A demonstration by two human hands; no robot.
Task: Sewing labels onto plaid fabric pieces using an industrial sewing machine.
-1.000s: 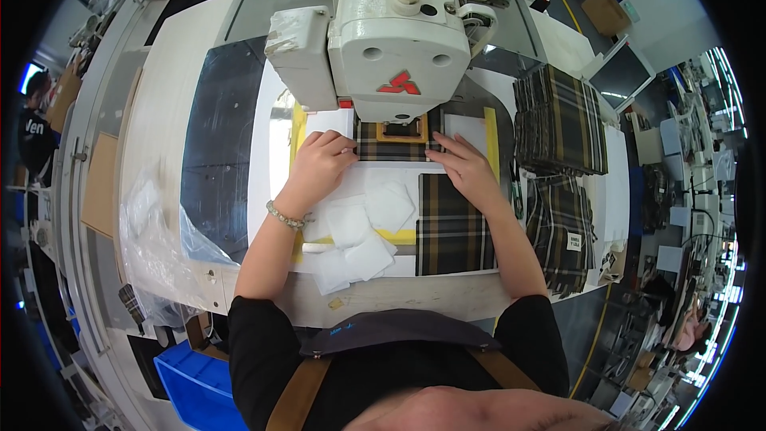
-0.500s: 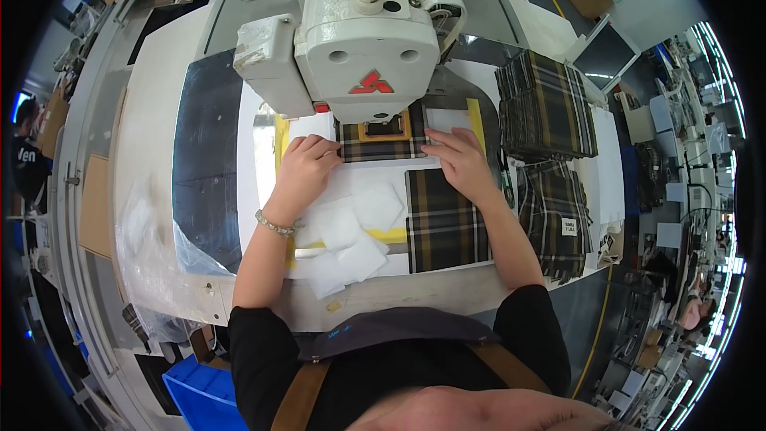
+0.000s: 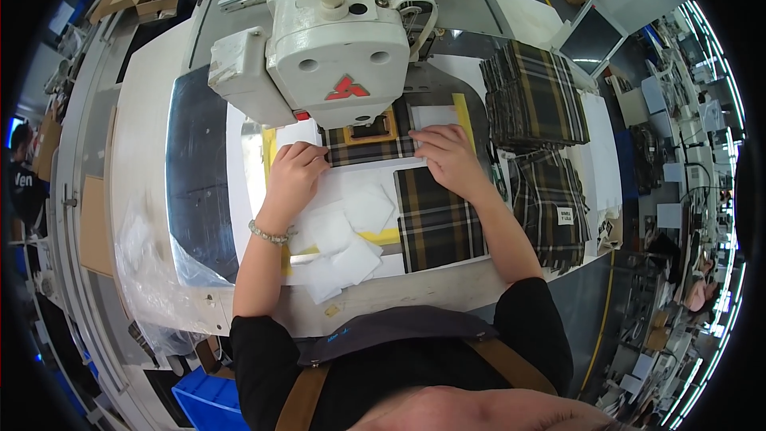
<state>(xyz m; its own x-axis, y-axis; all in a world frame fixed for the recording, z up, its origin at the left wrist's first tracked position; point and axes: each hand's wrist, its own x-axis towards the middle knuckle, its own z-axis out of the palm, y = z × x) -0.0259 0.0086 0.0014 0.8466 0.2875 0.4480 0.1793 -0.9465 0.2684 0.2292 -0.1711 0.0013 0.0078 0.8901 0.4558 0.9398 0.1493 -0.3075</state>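
Note:
A plaid fabric piece (image 3: 365,152), dark with tan and white stripes, lies under the head of a white sewing machine (image 3: 339,60). An orange-brown frame (image 3: 369,129) sits on the cloth beneath that head. My left hand (image 3: 298,172) holds the cloth's left edge, fingers bent and close together. At its right edge, the fingertips of my right hand (image 3: 451,158) grip the cloth, with the fingers fairly straight. Nearer me, a second plaid panel (image 3: 440,219) lies flat by my right forearm. Several white square sheets (image 3: 343,235) lie loosely between my forearms.
A tall stack of plaid pieces (image 3: 536,96) stands at the right, with another plaid pile (image 3: 550,211) nearer me. Clear plastic wrap (image 3: 152,275) hangs at the table's left edge. A blue crate (image 3: 209,399) stands below left. A screen (image 3: 594,40) is at the far right.
The whole view has shifted slightly, so the machine and table sit a little farther left in the picture. Both hands keep their places at the fabric's edges.

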